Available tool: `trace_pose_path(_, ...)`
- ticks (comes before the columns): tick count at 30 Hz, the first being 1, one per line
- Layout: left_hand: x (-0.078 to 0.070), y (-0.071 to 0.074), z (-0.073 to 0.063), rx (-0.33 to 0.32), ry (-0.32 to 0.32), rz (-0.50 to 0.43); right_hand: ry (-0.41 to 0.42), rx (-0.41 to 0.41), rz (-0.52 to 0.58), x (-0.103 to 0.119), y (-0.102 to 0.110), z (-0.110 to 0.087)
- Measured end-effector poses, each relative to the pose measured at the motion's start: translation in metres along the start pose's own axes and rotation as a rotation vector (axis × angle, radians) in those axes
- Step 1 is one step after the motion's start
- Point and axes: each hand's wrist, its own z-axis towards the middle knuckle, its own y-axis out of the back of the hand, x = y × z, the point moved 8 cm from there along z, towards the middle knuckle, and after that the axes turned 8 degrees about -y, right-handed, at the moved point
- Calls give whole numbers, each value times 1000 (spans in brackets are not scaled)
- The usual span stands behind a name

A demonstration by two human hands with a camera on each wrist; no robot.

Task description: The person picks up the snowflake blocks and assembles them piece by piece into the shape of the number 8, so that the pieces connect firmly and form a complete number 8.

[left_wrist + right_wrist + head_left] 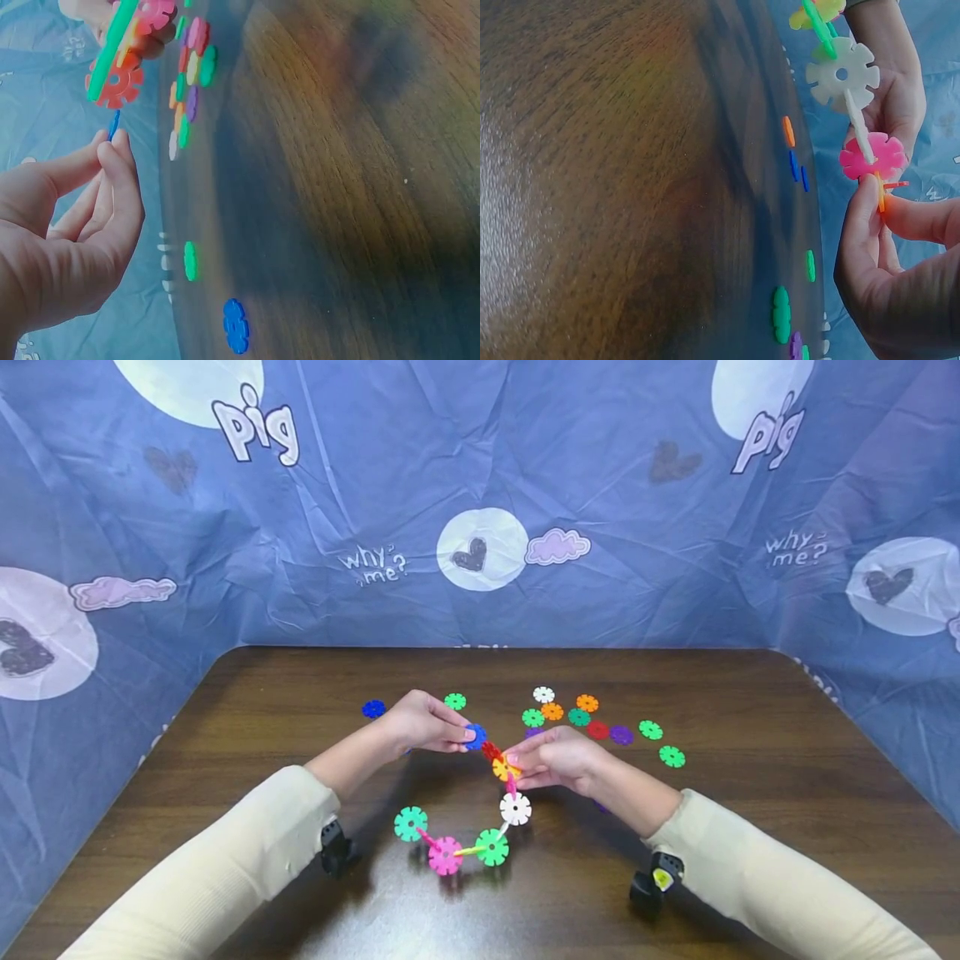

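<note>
The left hand [423, 721] pinches a blue disc [476, 736]. Just beside it, the right hand [558, 758] pinches the chain of discs [491, 847] by its orange disc [503, 768].

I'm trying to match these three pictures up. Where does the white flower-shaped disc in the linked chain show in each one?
Head view: the white disc sits low and centre, just below the right hand.
Left wrist view: it cannot be picked out; only the chain's top end shows at the upper left.
Right wrist view: upper right, above the pink disc.
Shared landmark: the dark wooden table.
</note>
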Motion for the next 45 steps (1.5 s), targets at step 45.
trace_pose_path(45, -3, -13, -4, -112, 3, -51, 10, -36, 114, -5, 4, 2)
